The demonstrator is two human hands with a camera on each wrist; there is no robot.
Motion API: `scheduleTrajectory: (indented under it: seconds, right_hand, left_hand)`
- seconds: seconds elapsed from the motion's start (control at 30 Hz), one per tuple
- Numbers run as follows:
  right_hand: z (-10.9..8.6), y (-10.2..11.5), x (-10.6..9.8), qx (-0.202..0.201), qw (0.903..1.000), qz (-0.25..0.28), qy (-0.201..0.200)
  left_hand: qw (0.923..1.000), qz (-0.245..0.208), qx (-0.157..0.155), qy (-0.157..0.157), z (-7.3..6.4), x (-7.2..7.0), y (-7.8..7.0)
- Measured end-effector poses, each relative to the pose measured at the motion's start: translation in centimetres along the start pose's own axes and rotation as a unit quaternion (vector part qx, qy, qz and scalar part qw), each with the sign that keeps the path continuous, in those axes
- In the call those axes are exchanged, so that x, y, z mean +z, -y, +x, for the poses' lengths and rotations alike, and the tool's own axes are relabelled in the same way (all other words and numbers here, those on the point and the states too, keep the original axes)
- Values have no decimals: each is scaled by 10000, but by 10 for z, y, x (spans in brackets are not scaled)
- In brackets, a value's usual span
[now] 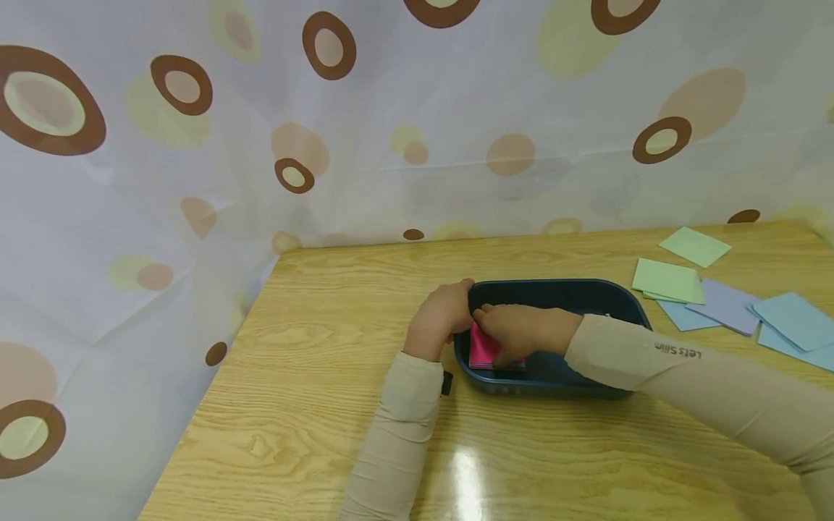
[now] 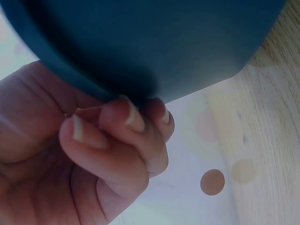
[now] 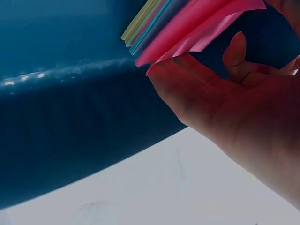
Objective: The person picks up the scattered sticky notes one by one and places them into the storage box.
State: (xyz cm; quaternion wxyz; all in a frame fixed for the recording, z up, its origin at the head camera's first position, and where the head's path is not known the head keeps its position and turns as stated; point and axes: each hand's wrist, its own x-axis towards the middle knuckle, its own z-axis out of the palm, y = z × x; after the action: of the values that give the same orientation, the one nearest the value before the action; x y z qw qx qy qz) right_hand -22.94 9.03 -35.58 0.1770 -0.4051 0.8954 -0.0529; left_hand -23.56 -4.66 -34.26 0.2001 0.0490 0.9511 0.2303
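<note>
A dark blue plastic tub (image 1: 554, 387) sits on the wooden table. Curled round its left end rim, my left hand (image 1: 443, 311) grips the tub, and its bent fingers (image 2: 108, 145) press the outside wall in the left wrist view. My right hand (image 1: 521, 329) reaches inside the tub at the left end. It holds pink paper sheets (image 1: 485, 349), fingers at the far edge and thumb toward the near edge. In the right wrist view the pink sheets (image 3: 187, 33) bow apart a little above the fingers, against blue and yellow sheets (image 3: 143, 21).
Right of the tub lie loose green sheets (image 1: 671, 281), a lavender sheet (image 1: 723, 304) and light blue sheets (image 1: 795, 322), partly overlapping. A white curtain (image 1: 417, 195) with brown and yellow ovals hangs behind the table and along its left side.
</note>
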Motion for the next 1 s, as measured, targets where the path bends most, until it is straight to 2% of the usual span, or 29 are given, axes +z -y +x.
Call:
scheduleTrajectory:
  seconds: [0.3, 0.57, 0.87, 1.0]
  right_hand:
    - [1, -2, 5, -43, 10000, -70, -10]
    - [2, -2, 6, 102, 9999, -33, 17]
    - [1, -5, 8, -12, 9997, 207, -105]
    - [2, -8, 10, -72, 9998, 122, -146]
  left_hand:
    - [9997, 210, 102, -71, 0, 0, -1]
    - [9998, 184, 56, -73, 0, 0, -1]
    - [9999, 98, 74, -32, -2, -1, -1]
    - [9999, 80, 84, -24, -2, -1, -1]
